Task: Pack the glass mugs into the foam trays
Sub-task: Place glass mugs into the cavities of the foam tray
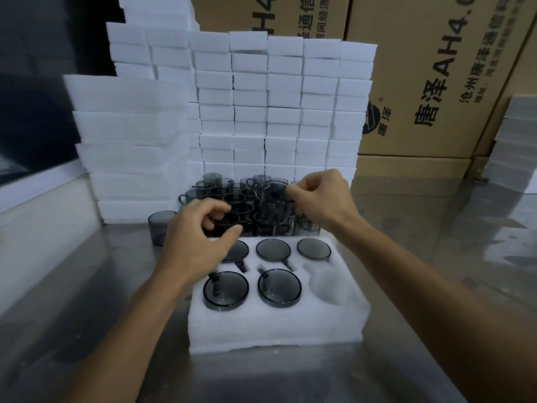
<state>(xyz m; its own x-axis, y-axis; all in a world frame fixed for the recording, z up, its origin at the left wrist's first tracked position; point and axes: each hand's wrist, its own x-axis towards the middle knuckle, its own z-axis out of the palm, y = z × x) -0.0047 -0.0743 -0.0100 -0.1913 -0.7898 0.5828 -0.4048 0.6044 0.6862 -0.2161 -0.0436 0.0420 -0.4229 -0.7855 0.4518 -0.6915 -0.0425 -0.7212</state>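
Foam tray [279,324]: five mugs seated, one pocket [325,282] left. Right hand [318,199] pinches lifted mug [274,206]; left hand [200,242], fingers curled, reaches mug cluster [229,196].

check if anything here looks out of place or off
One smoky glass mug stands alone at the left, apart from the cluster of mugs behind the foam tray. Otherwise nothing looks broken or spilled; the tray's near-right pocket is simply not yet filled.
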